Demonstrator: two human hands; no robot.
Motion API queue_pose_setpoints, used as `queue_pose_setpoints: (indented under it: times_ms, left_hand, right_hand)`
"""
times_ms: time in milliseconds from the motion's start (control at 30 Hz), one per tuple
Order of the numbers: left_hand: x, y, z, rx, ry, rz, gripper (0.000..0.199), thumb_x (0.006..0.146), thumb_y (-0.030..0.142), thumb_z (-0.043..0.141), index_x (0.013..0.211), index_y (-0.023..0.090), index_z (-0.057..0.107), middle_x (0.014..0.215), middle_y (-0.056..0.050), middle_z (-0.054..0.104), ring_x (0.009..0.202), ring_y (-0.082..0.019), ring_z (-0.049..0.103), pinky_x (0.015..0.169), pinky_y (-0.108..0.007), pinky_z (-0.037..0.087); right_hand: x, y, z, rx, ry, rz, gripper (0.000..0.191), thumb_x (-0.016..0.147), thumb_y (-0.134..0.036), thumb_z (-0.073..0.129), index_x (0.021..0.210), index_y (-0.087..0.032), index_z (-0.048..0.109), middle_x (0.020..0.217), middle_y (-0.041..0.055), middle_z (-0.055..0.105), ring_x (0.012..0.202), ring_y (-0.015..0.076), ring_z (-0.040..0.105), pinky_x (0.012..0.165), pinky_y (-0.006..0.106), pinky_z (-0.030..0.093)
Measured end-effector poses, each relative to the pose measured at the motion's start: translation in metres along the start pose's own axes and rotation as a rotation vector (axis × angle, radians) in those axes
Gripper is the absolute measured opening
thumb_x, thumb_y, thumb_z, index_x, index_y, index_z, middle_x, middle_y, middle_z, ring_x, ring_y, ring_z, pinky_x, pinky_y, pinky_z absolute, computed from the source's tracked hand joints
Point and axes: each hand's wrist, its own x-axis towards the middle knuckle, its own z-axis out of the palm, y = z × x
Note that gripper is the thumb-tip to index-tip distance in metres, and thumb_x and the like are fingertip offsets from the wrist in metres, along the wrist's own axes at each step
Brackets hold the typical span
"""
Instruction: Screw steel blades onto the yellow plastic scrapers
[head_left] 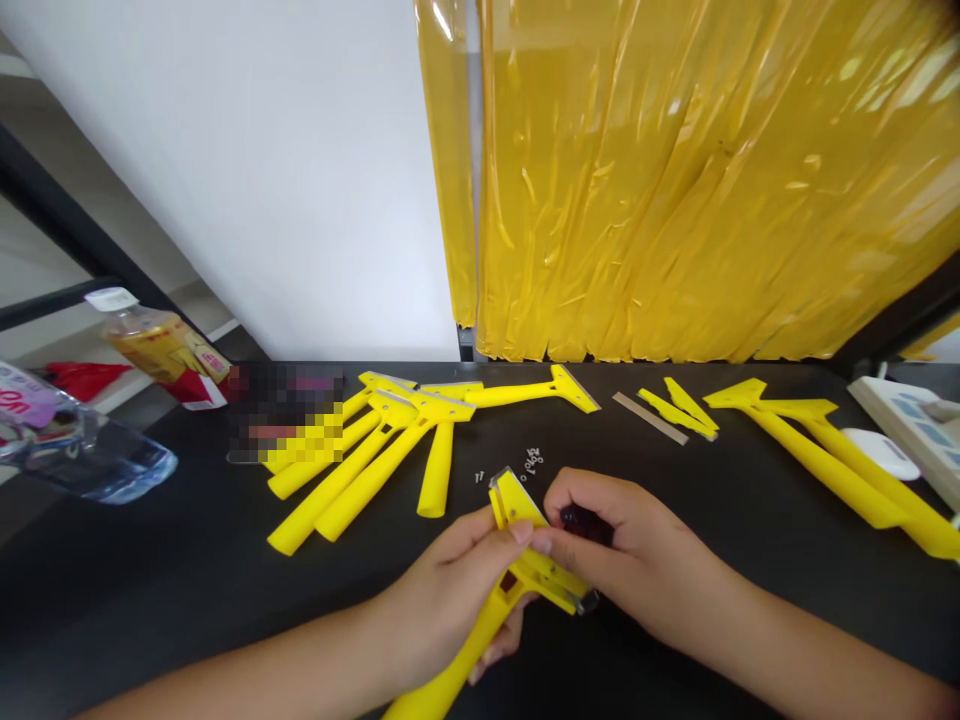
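A yellow scraper (469,640) is in my left hand (457,580), whose fingers wrap round its neck while the thumb presses on the head. The scraper is tilted, with its wide head up and its handle toward me. My right hand (615,530) is closed around a dark tool handle (585,524); its kind is hidden by the fingers. The right thumb touches the scraper's head plate. Just beyond the head lie several small screws and nuts (534,460) on the black table.
Several yellow scrapers (367,470) lie at left of centre, and one scraper (517,395) lies behind. Yellow plates (679,408) and a brown strip (649,418) are at right. Beyond are yellow handles (832,460) and a power strip (911,430). Bottles (169,350) stand or lean at left.
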Motion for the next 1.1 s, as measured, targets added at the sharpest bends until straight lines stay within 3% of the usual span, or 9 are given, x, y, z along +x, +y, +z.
queue_pose_setpoints:
  times_ms: [167, 367, 567, 767, 1100]
  left_hand:
    - [-0.001, -0.003, -0.002, -0.035, -0.023, 0.017, 0.04, 0.096, 0.061, 0.057, 0.092, 0.021, 0.054, 0.063, 0.005, 0.057, 0.037, -0.008, 0.047, 0.03, -0.014, 0.036]
    - [-0.001, -0.004, -0.002, -0.056, -0.007, 0.014, 0.039, 0.095, 0.059, 0.06, 0.093, 0.021, 0.054, 0.065, 0.005, 0.06, 0.036, -0.007, 0.048, 0.03, -0.014, 0.037]
    - [0.001, -0.007, -0.006, -0.059, -0.003, 0.026, 0.034, 0.103, 0.05, 0.048, 0.088, 0.02, 0.055, 0.063, 0.003, 0.059, 0.036, -0.008, 0.049, 0.031, -0.016, 0.038]
    - [-0.002, -0.009, -0.008, -0.092, 0.015, 0.058, 0.037, 0.104, 0.05, 0.047, 0.089, 0.018, 0.058, 0.066, 0.002, 0.06, 0.041, -0.008, 0.051, 0.032, -0.015, 0.038]
    - [-0.002, -0.009, -0.009, -0.06, -0.021, 0.056, 0.037, 0.104, 0.052, 0.048, 0.09, 0.019, 0.056, 0.066, 0.003, 0.058, 0.042, -0.007, 0.049, 0.034, -0.015, 0.039]
  right_hand:
    - [0.002, 0.003, -0.004, 0.117, -0.057, 0.107, 0.035, 0.092, -0.049, 0.073, 0.08, -0.021, 0.056, 0.072, -0.0046, 0.05, 0.068, 0.0136, 0.043, 0.058, 0.025, 0.035]
    - [0.005, 0.006, -0.005, 0.117, -0.112, 0.155, 0.04, 0.087, -0.054, 0.078, 0.078, -0.02, 0.059, 0.071, -0.0052, 0.051, 0.066, 0.0128, 0.042, 0.059, 0.024, 0.035]
    - [0.003, 0.003, -0.008, 0.12, -0.101, 0.134, 0.039, 0.089, -0.051, 0.077, 0.077, -0.02, 0.057, 0.069, -0.0058, 0.049, 0.066, 0.0123, 0.041, 0.058, 0.024, 0.033]
    - [0.0, -0.002, -0.017, 0.093, -0.197, 0.118, 0.026, 0.093, -0.04, 0.074, 0.08, -0.018, 0.066, 0.069, -0.005, 0.053, 0.066, 0.0117, 0.043, 0.06, 0.025, 0.033]
    - [-0.001, -0.005, -0.015, 0.093, -0.19, 0.136, 0.039, 0.09, -0.043, 0.077, 0.072, -0.019, 0.052, 0.066, -0.0074, 0.045, 0.063, 0.0101, 0.035, 0.054, 0.024, 0.027]
